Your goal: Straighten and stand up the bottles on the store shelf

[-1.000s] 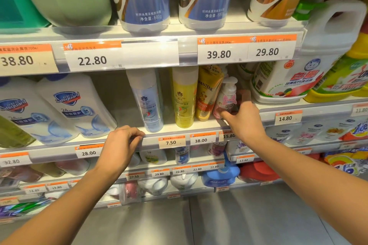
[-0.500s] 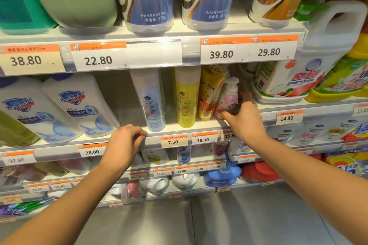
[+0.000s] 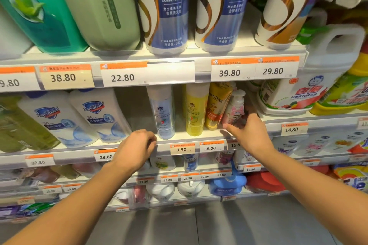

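White store shelf [image 3: 199, 141] is carrying bottles above grey floor; left hand [image 3: 135, 148] is curling over its front edge; right hand [image 3: 249, 135] is hiding the leaning pink pump bottle [image 3: 236, 105] base, grip unclear; lower shelves are blurring.

Pump bottle [image 3: 236, 106] right of Pantene tube [image 3: 217, 105].
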A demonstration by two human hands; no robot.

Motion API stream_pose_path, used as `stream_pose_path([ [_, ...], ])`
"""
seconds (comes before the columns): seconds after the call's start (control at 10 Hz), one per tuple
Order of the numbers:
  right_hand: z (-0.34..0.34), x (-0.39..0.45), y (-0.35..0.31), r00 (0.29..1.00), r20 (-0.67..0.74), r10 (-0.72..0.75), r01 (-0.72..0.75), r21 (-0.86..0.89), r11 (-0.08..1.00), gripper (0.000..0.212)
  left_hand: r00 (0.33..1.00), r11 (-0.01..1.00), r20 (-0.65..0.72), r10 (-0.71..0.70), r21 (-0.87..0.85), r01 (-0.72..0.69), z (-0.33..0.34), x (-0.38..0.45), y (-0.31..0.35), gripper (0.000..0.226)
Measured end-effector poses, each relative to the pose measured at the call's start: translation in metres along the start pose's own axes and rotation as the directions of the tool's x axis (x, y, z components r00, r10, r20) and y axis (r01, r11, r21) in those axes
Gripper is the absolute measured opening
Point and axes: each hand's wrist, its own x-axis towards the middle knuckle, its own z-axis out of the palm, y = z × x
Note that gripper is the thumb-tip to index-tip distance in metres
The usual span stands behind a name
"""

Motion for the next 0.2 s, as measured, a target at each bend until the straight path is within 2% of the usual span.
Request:
stream_pose_path([
  [0.1,-0.005,-0.013,-0.005,1.0,0.002,-0.005,0.004,0.054,0.999,0.068,1.0,1.0,0.008,-0.01,0.006,0.01,-0.012,-0.002,0.002,0.02],
  [0.2,-0.012,-0.031,-0.01,0.998,-0.067,-0.002,0.008,0.087,0.996,0.063,0.999,0.999,0.039,-0.031,0.028,0.03,-0.023,-0.008,0.006,0.026],
])
